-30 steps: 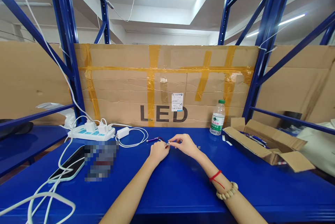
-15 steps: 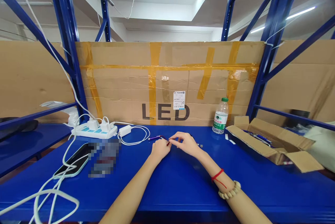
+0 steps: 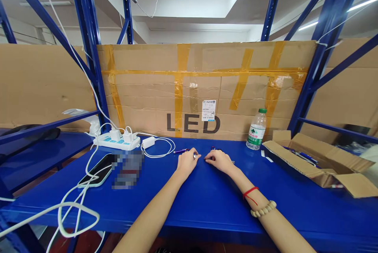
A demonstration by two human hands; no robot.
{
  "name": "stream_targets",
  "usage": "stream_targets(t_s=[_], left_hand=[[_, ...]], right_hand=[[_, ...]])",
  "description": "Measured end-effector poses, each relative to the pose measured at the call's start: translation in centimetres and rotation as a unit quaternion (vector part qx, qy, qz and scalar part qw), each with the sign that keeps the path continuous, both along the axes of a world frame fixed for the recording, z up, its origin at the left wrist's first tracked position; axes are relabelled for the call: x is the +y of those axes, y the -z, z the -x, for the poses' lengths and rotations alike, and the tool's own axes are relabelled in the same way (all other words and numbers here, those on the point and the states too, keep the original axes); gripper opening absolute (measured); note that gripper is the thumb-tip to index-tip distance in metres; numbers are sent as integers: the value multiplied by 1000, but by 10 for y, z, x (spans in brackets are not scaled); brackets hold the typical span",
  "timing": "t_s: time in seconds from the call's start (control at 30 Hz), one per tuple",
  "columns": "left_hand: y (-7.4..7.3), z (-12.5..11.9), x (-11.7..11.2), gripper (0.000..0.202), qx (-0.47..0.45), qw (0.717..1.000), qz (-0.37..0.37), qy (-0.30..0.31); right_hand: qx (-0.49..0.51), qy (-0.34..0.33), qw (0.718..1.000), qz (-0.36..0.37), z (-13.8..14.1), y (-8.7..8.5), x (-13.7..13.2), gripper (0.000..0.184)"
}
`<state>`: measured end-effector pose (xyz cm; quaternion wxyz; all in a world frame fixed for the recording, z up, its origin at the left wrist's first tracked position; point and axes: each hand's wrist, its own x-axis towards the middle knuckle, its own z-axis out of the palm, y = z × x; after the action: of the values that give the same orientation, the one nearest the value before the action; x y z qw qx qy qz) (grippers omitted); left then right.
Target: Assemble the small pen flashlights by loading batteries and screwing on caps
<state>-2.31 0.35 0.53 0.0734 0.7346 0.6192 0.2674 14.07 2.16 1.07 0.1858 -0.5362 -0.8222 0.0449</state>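
Observation:
My left hand [image 3: 186, 162] rests on the blue table [image 3: 206, 198] with its fingers curled around a small metallic piece at its fingertips. A purple pen-like stick [image 3: 180, 151] lies just behind that hand. My right hand [image 3: 219, 160] lies a little to the right, fingers pinched on a small dark part against the table. A gap separates the two hands. A red string and a bead bracelet [image 3: 264, 209] circle my right wrist.
A white power strip [image 3: 116, 141] with chargers and white cables [image 3: 159, 148] sits at the back left, a phone [image 3: 97, 170] in front of it. A water bottle [image 3: 256, 130] stands at the back right beside an open cardboard box [image 3: 313, 160]. A taped cardboard wall marked LED backs the table.
My hands were joined over a small piece; now they have drawn apart and lowered to the table. The camera has tilted and shifted a little.

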Motion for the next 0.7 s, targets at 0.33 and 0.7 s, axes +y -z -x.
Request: stream_targets(t_s=[0.33, 0.7], left_hand=[[-4, -2, 0, 40, 76, 997, -14, 11], [-6, -7, -6, 51, 95, 989, -106, -29]], right_hand=[[66, -24, 997, 30, 5, 0, 0, 9], [44, -43, 998, 4, 12, 0, -5, 14]])
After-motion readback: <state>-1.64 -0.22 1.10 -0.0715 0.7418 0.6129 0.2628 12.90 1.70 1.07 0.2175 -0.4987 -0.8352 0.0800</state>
